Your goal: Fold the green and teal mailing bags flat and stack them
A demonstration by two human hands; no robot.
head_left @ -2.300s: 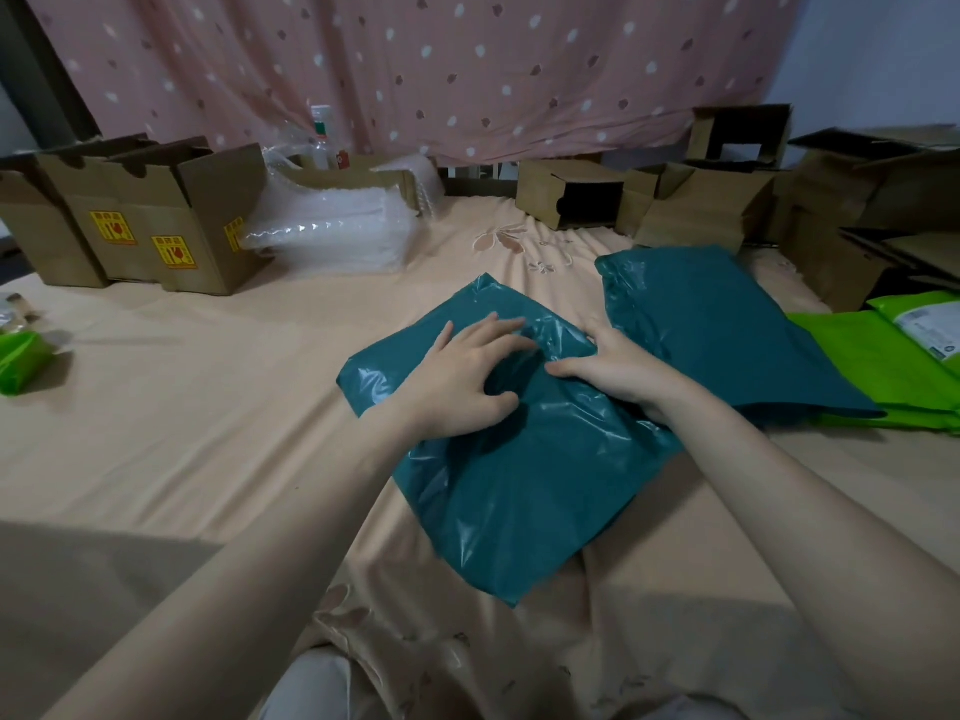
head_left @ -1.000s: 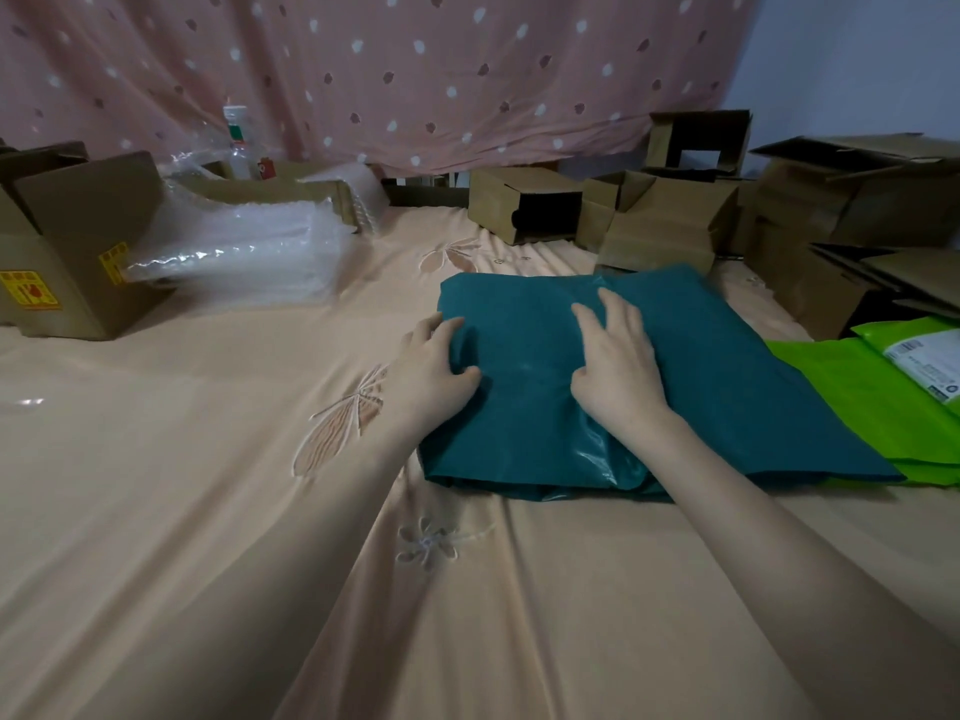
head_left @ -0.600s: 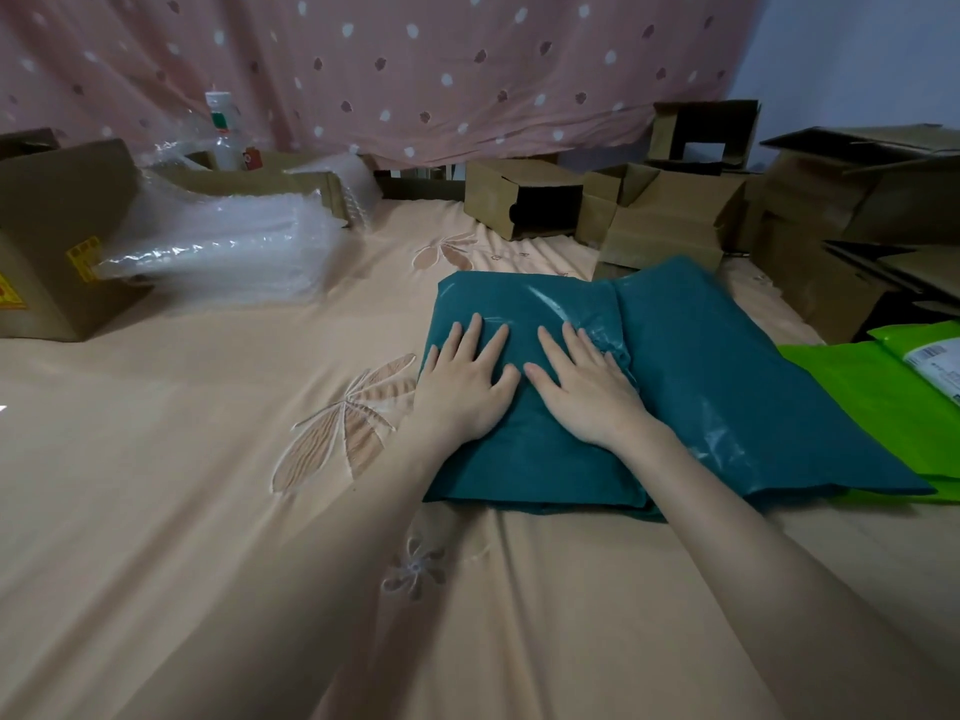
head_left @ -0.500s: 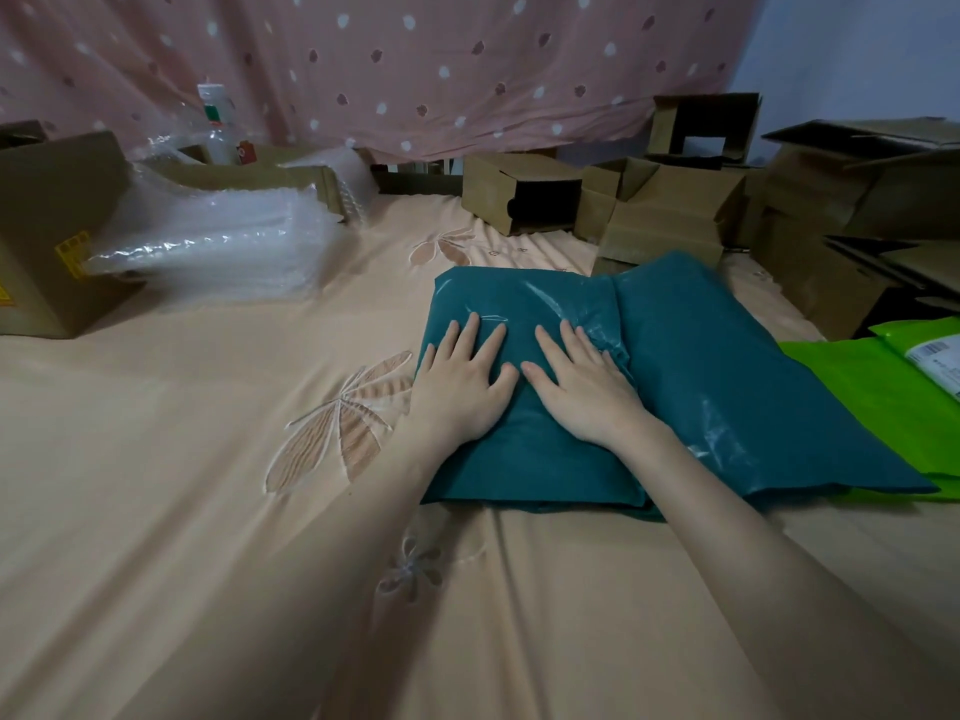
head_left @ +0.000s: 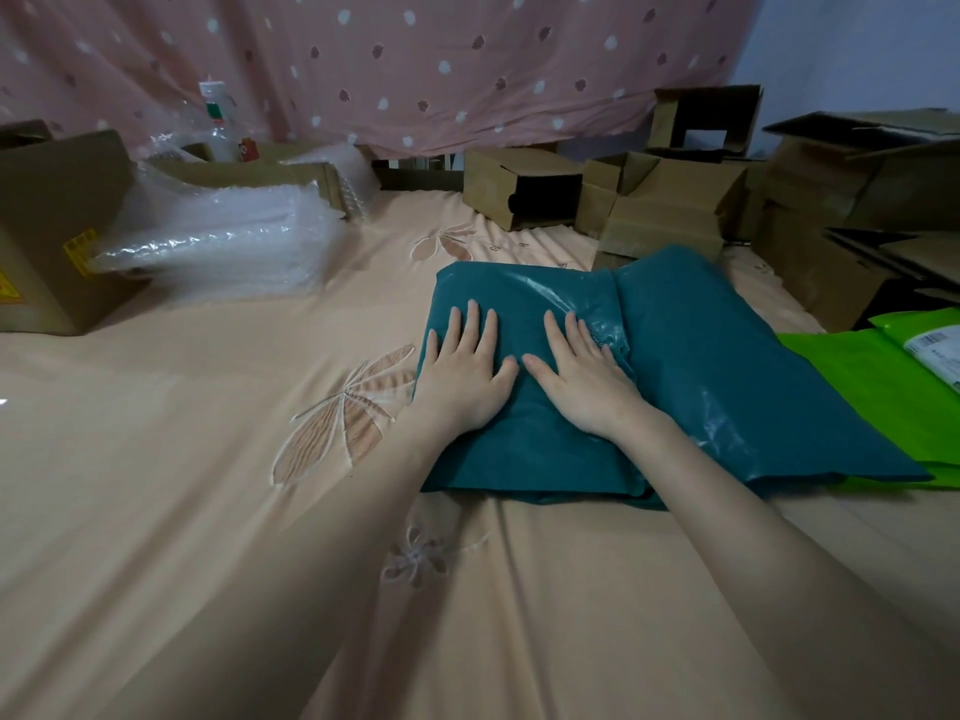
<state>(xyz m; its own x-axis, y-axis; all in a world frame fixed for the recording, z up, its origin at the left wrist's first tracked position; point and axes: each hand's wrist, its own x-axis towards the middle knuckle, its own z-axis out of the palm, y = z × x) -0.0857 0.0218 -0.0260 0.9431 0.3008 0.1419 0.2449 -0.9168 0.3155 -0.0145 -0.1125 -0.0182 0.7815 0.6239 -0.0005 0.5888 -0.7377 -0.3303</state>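
Note:
A folded teal mailing bag [head_left: 519,298] lies on the peach bedsheet [head_left: 182,459], partly over a second, larger teal bag [head_left: 727,366]. My left hand [head_left: 465,371] presses flat on the folded bag near its left edge, fingers straight and spread. Beside it, my right hand [head_left: 584,376] presses flat on the same bag, its fingertips at the crinkled seam where the two teal bags meet. Green mailing bags [head_left: 872,376] lie under the teal ones at the right; one carries a white label [head_left: 935,350].
A pile of bubble wrap [head_left: 218,246] lies at the back left next to a cardboard box [head_left: 52,226] with yellow stickers. More open cardboard boxes [head_left: 665,200] line the back and right. A dotted pink curtain [head_left: 415,59] hangs behind.
The teal bag was folded, moved to the right onto the other teal bag, and both hands went from gripping its edges to pressing flat on top. In the last half second they barely move.

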